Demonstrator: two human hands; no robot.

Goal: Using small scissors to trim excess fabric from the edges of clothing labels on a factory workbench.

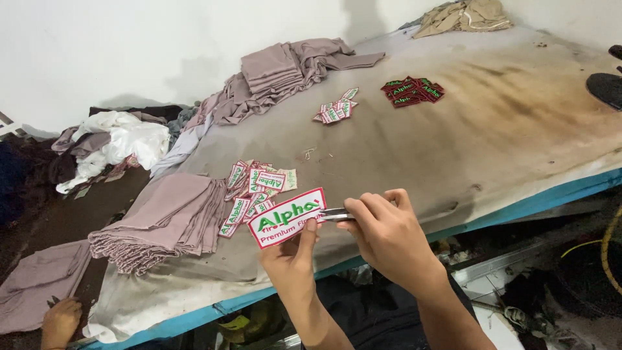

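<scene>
The left hand (293, 259) pinches a white embroidered patch (287, 217) with a red border and green lettering by its lower edge, thumb on the face and fingers behind, holding it up over the near edge of the padded, scorch-stained work table (505, 129). The right hand (389, 236) is closed round a small pair of metal snips (335, 214), whose tips meet the right end of the patch, just where the border turns.

The patch looks light and fairly stiff (it stays flat though held at one edge only), so a two-finger pinch probably bears it without sag. The stitched face should give good grip, not slippery, and nothing about it seems fragile, though the border threads could fray if the blades bite in. The best hold, I judge, is on the edge away from the snips, as now, leaving the worked end free.

Taking the held patch as landmark: a loose heap of like patches (256, 188) lies just beyond it on the table, a stack of folded mauve cloth (162, 220) to its left, a smaller white batch (337, 109) and a dark red batch (413, 92) well beyond. Another person's hand (60, 321) rests far to its lower left
</scene>
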